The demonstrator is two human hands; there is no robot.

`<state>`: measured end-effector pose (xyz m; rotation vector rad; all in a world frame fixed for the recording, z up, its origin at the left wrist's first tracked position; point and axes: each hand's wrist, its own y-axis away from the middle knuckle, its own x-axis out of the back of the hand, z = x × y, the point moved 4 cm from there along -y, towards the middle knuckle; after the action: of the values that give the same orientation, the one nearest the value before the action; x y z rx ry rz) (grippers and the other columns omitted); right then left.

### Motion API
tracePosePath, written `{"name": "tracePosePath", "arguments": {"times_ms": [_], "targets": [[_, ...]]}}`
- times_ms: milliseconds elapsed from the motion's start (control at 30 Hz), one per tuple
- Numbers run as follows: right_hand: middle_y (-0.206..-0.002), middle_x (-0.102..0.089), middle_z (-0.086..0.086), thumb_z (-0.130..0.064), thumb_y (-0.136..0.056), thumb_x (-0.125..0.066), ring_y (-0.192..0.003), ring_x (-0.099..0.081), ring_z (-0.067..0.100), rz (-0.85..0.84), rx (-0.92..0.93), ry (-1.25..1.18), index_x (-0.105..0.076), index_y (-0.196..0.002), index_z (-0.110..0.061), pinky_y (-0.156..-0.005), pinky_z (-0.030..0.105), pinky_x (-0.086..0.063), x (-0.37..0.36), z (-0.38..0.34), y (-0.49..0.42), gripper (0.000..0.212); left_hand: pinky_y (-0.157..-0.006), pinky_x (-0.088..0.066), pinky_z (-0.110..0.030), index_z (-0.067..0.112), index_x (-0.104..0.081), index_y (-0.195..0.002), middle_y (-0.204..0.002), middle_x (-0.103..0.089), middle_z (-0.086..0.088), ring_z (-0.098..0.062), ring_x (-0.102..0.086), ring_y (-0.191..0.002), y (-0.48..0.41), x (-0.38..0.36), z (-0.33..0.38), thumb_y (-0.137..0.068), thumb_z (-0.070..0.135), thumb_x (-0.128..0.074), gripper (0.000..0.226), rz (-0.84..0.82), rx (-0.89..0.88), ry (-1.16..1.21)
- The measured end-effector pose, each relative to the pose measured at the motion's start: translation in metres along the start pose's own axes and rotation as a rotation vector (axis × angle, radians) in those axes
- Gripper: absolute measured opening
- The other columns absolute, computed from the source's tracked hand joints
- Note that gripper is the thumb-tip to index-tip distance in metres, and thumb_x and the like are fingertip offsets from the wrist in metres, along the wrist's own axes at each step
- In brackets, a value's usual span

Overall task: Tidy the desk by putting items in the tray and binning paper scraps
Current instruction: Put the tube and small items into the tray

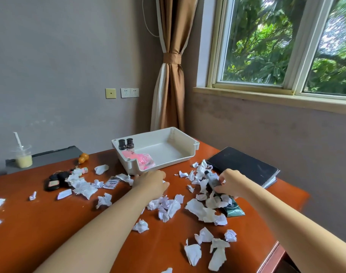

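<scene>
The white tray [152, 137] sits at the far middle of the counter [50, 223], its low open end turned towards the person, which makes it easy to slide things in from the front; two small black-capped bottles [126, 144] and a pink packet [141, 159] already lie in its left corner, and the rest of its floor is bare. Torn paper scraps [199, 209] are strewn across the counter on both sides of the arms, thickest around the dark tube [212, 179], which lies half buried among them just in front of a black folder [245, 166]. The right hand [230, 183] reaches over that heap with its fingers curled round the middle of the tube, apparently to lift it clear of the scraps and carry it to the tray. The left hand [151, 183] lies knuckles up just before the tray's open end, among a few scraps; its fingers are hidden behind its back, so I cannot tell whether it grips anything or only rests there. A bunch of keys [54, 181] and a blister pack [111, 183] wait further left, well apart from the tray. No bin is in view.
</scene>
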<state>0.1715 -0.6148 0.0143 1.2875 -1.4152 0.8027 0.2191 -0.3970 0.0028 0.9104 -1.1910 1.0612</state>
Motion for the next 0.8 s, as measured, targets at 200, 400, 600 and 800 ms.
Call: {"name": "tracePosePath", "arguments": {"times_ms": [200,400,600,800], "targets": [[-0.082,-0.057,0.002,-0.024,-0.087,-0.062,-0.061,-0.049,0.012,0.016,-0.028,-0.011,-0.061,-0.096,-0.008,-0.048,0.015,-0.036,-0.012,0.001,-0.008,0.018,-0.085,-0.045,-0.035,0.015,-0.061,-0.113,-0.114,-0.066,-0.006,-0.026,-0.061,-0.106,0.001,0.002,0.008,-0.089,0.038,-0.058,0.033,0.104,0.036,-0.156],[-0.075,-0.050,0.001,-0.020,-0.091,-0.056,-0.052,-0.039,0.007,0.071,-0.030,-0.023,-0.057,-0.085,-0.008,-0.043,0.014,-0.028,-0.019,-0.002,-0.006,0.013,-0.082,-0.049,-0.034,0.010,-0.058,-0.109,-0.114,-0.062,-0.008,-0.028,-0.060,-0.106,0.006,0.004,0.007,-0.085,0.030,-0.068,0.033,0.083,0.003,-0.196],[-0.107,-0.066,0.010,-0.024,-0.090,-0.060,-0.074,-0.054,0.014,0.055,-0.004,-0.175,-0.062,-0.115,-0.007,-0.049,0.014,-0.036,-0.014,0.000,0.001,0.031,-0.078,-0.048,-0.035,0.007,-0.055,-0.107,-0.112,-0.059,-0.012,-0.030,-0.059,-0.102,0.023,0.006,0.002,-0.082,0.019,-0.063,0.028,0.036,-0.020,-0.100],[-0.115,-0.064,0.012,-0.019,-0.092,-0.056,-0.082,-0.053,0.015,0.133,0.061,-0.236,-0.061,-0.115,-0.005,-0.052,0.013,-0.039,0.008,-0.005,0.013,0.027,-0.078,-0.050,-0.033,0.013,-0.056,-0.111,-0.113,-0.056,-0.010,-0.024,-0.058,-0.098,0.035,0.007,-0.024,-0.083,0.016,-0.063,0.029,0.056,-0.002,0.147]]}}
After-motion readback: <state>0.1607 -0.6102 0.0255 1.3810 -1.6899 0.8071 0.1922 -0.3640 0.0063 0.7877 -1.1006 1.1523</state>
